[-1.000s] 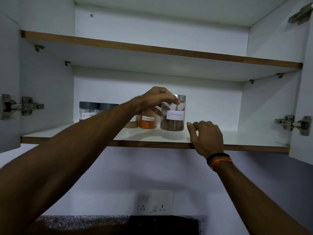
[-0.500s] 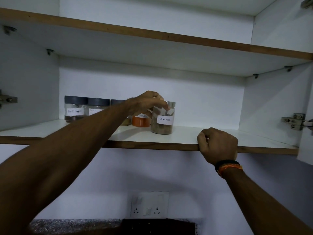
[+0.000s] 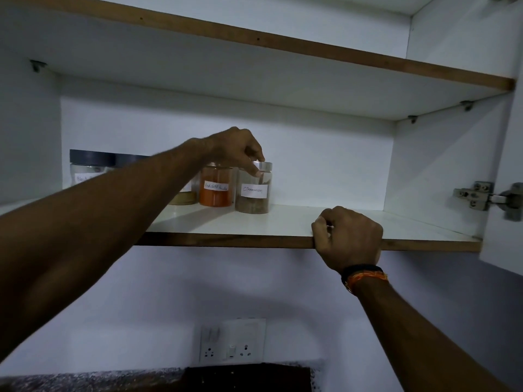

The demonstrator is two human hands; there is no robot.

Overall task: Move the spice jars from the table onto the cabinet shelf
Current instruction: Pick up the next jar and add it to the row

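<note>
cinnamon jar [image 3: 254, 190] brown-filled, chilli jar [image 3: 216, 187] orange-filled

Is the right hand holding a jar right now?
No: the right hand grips the front edge of the lower shelf, while the left hand touches the cinnamon jar.

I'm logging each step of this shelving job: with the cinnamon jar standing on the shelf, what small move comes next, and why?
Probably let go: the left hand pinches the lid of the cinnamon jar, which stands upright on the lower shelf beside the red chilli powder jar. Lift the fingers off and draw the arm back.
</note>
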